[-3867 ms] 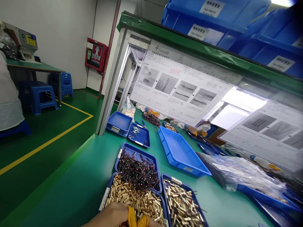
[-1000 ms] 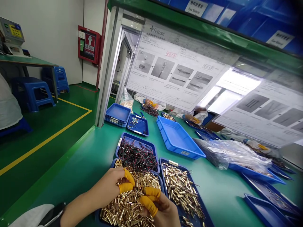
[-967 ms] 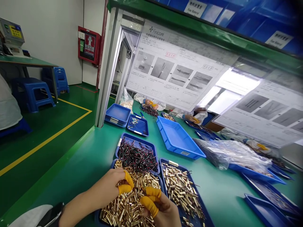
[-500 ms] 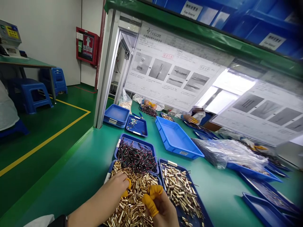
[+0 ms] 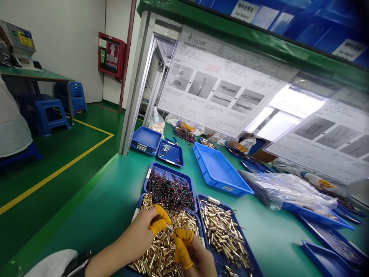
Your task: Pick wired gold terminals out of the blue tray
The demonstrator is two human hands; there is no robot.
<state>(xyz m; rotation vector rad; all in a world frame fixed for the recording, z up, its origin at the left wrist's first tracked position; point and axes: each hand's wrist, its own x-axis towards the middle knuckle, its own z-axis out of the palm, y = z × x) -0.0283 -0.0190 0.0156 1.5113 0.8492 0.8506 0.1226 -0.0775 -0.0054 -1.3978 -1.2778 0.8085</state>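
Both hands wear yellow finger cots and hover over a blue tray [image 5: 141, 201] heaped with short brass-coloured metal tubes [image 5: 161, 250]. My left hand [image 5: 151, 225] has thumb and forefinger drawn together; anything between the tips is too small to make out. Close by on its right, my right hand [image 5: 191, 252] is pinched too, its fingertips hiding what they grip. Behind this tray lies another with many short dark wires [image 5: 170, 190] with red and green strands. To the right, a third tray holds brass tubes with dark wire ends [image 5: 223, 229].
A large light-blue bin [image 5: 220, 169] stands past the trays. Stacked blue trays [image 5: 146, 139] sit by the metal post [image 5: 135, 84]. Plastic bags [image 5: 296, 188] lie to the right. Instruction sheets [image 5: 219, 80] hang ahead; co-workers' gloved hands [image 5: 187, 127] show behind them.
My left hand has lifted from the tubes and turned, its fingertips now nearer my right hand. The right hand stays pinched in about the same place. The view has shifted slightly.
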